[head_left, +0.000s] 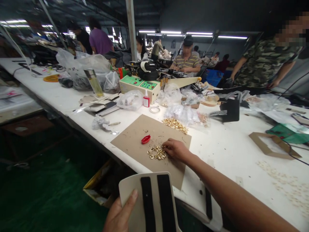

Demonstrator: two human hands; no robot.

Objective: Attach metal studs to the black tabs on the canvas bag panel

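Note:
My left hand [120, 214] grips a cream-coloured flat panel [135, 190] with two black strips on it, thumb on top, near the bottom edge. My right hand [175, 150] reaches out over a brown cardboard sheet [135, 137] and its curled fingertips touch a small heap of gold metal buckles [156, 153]. A red oval cap [145, 139] lies on the cardboard just beyond that heap. A larger pile of gold buckles [175, 124] sits at the cardboard's far corner.
The long white table [224, 148] carries clear plastic bags [180, 112], a green-topped machine [141, 87], a small red-capped bottle [146, 100], a tape ring [154, 109] and a cardboard frame [272, 146]. Other people work at the far side and right. Green floor lies to the left.

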